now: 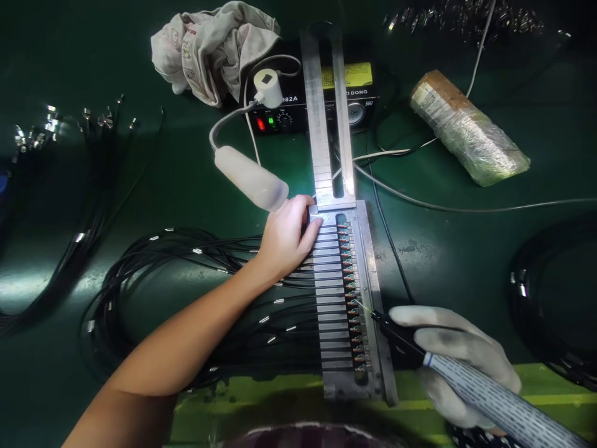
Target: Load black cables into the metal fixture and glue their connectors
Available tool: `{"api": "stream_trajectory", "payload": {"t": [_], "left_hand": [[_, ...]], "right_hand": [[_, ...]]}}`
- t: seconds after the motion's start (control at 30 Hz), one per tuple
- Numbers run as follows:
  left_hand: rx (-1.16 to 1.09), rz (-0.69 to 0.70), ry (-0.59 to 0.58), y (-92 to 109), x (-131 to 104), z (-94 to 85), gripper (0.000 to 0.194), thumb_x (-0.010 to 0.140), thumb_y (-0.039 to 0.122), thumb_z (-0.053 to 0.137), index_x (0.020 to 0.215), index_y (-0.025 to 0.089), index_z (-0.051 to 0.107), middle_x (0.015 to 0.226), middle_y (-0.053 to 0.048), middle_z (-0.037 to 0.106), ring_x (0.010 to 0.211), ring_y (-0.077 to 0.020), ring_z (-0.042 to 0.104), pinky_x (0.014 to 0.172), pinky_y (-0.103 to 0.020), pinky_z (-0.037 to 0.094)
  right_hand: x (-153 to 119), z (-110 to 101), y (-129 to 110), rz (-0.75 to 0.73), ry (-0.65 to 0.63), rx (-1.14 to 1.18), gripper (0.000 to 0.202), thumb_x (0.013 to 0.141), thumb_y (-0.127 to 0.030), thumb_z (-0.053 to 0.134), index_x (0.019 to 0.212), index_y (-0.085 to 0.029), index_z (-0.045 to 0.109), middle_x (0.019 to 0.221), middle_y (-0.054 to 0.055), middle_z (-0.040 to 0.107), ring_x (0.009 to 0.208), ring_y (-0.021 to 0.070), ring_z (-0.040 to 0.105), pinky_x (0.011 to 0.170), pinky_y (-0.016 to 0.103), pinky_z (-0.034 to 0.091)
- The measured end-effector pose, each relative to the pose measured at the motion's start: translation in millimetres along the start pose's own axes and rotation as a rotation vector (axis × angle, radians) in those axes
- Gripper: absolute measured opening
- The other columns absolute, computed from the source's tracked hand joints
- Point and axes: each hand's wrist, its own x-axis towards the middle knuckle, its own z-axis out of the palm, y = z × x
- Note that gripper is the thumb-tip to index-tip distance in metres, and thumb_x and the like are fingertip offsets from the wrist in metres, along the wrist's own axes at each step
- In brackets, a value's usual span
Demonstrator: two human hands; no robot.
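Green mat: dark green worktop (466, 261) fills the view, dimly lit away from the lamp; a lighter green strip runs along its near edge.
Hidden or unclear: far right corner holds small metal parts (466, 18) too dark to identify; the label on the control box (289, 106) is partly covered by the rail; the syringe's rear end is cut off at the lower right corner.
Fixture: metal fixture (336, 311) lies lengthwise at the worktop's centre, reaching to the near edge, with a slotted rail (321, 124) extending toward the far edge.
Contents of fixture: row of small connectors (351, 292) seated in its channel, red and green tips just visible; black cables (186, 274) fan out from them to the left.
Left hand: bare left hand (286, 239) rests flat, fingers together, pressing the fixture's upper clamp bars; it grips nothing.
Right hand: gloved right hand (454, 358) is closed around a dispensing syringe (466, 386), whose needle tip (361, 305) touches a connector midway along the row.
Lamp: white gooseneck lamp (249, 177) shines just above the left hand.
Far edge: crumpled cloth (214, 50) left of the control box.
Right side: wrapped roll (466, 134) lies apart; coiled black cable (555, 298) at the right edge.
Left edge: loose cable bundle (69, 186) with metal ends.
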Motion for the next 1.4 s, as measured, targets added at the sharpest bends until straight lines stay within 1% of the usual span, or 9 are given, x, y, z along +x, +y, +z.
{"api": "stream_trajectory", "payload": {"t": [0.03, 0.17, 0.33, 0.53, 0.7, 0.9, 1.07, 1.23, 1.4], "left_hand": [[0.001, 0.003, 0.000, -0.1, 0.0, 0.0, 0.019, 0.092, 0.030, 0.053, 0.107, 0.019, 0.052, 0.077, -0.001, 0.055, 0.075, -0.0194, 0.052, 0.069, -0.032, 0.039], [0.005, 0.010, 0.005, -0.3, -0.2, -0.2, 0.019, 0.091, 0.030, 0.054, 0.107, 0.019, 0.052, 0.078, -0.001, 0.055, 0.076, -0.0196, 0.052, 0.069, -0.032, 0.039], [-0.001, 0.016, 0.008, 0.1, -0.1, 0.0, 0.019, 0.091, 0.030, 0.054, 0.106, 0.018, 0.053, 0.077, -0.001, 0.053, 0.075, -0.0192, 0.051, 0.069, -0.032, 0.038], [0.011, 0.006, -0.001, 0.2, -0.1, 0.0, 0.019, 0.091, 0.030, 0.053, 0.106, 0.019, 0.053, 0.076, -0.001, 0.053, 0.075, -0.0196, 0.050, 0.068, -0.032, 0.038], [0.005, 0.002, 0.001, 0.7, -0.2, 0.0, 0.018, 0.090, 0.029, 0.055, 0.105, 0.019, 0.053, 0.075, -0.001, 0.052, 0.074, -0.0197, 0.049, 0.068, -0.032, 0.037], [0.005, -0.003, -0.003, 1.3, -0.4, -0.3, 0.017, 0.091, 0.028, 0.054, 0.106, 0.019, 0.052, 0.076, -0.001, 0.052, 0.074, -0.0191, 0.048, 0.068, -0.031, 0.037], [0.007, -0.003, -0.003, 1.3, -0.3, -0.2, 0.017, 0.091, 0.029, 0.054, 0.105, 0.019, 0.053, 0.076, -0.001, 0.052, 0.074, -0.0191, 0.049, 0.068, -0.032, 0.038], [-0.001, -0.001, 0.006, 1.6, -0.2, -0.4, 0.018, 0.090, 0.028, 0.055, 0.105, 0.018, 0.053, 0.076, -0.001, 0.052, 0.073, -0.0188, 0.048, 0.068, -0.032, 0.038], [-0.002, -0.006, 0.000, 1.6, 0.0, -0.6, 0.017, 0.090, 0.028, 0.055, 0.105, 0.019, 0.053, 0.075, -0.001, 0.052, 0.073, -0.0189, 0.048, 0.068, -0.032, 0.038]], "right_hand": [[-1.3, 0.7, -1.7, 0.004, -0.003, -0.006, 0.033, 0.080, -0.008, 0.061, 0.110, -0.019, 0.065, 0.103, 0.008, 0.072, 0.086, 0.0252, 0.073, 0.061, 0.036, 0.067], [-8.1, 1.2, 0.4, -0.003, -0.098, -0.030, 0.033, 0.079, -0.009, 0.064, 0.111, -0.017, 0.063, 0.110, 0.011, 0.071, 0.093, 0.0270, 0.072, 0.066, 0.038, 0.067], [-7.0, -0.2, 5.2, 0.009, -0.119, -0.063, 0.029, 0.078, -0.008, 0.064, 0.106, -0.016, 0.063, 0.110, 0.012, 0.070, 0.091, 0.0262, 0.072, 0.066, 0.036, 0.067], [-1.9, 0.6, 3.0, 0.026, -0.119, -0.060, 0.030, 0.079, -0.008, 0.063, 0.107, -0.018, 0.062, 0.109, 0.011, 0.070, 0.092, 0.0249, 0.071, 0.066, 0.035, 0.067], [-5.3, 1.1, 5.6, 0.016, -0.121, -0.041, 0.031, 0.078, -0.005, 0.062, 0.108, -0.015, 0.062, 0.111, 0.013, 0.069, 0.095, 0.0261, 0.070, 0.068, 0.036, 0.067], [-6.6, 0.6, 5.7, 0.013, -0.116, -0.016, 0.033, 0.078, -0.006, 0.063, 0.110, -0.013, 0.062, 0.113, 0.013, 0.068, 0.096, 0.0259, 0.070, 0.069, 0.035, 0.067], [-7.3, 1.0, 6.0, -0.006, -0.095, -0.009, 0.033, 0.077, -0.005, 0.061, 0.109, -0.014, 0.062, 0.109, 0.013, 0.070, 0.094, 0.0252, 0.071, 0.065, 0.034, 0.066], [-10.8, 0.6, 7.6, 0.001, -0.092, -0.015, 0.029, 0.080, -0.011, 0.065, 0.108, -0.013, 0.063, 0.110, 0.012, 0.070, 0.094, 0.0255, 0.071, 0.066, 0.036, 0.066], [-11.7, -0.6, 8.0, -0.001, -0.101, -0.009, 0.029, 0.079, -0.011, 0.067, 0.108, -0.013, 0.063, 0.111, 0.013, 0.069, 0.096, 0.0258, 0.070, 0.068, 0.036, 0.066]]}}
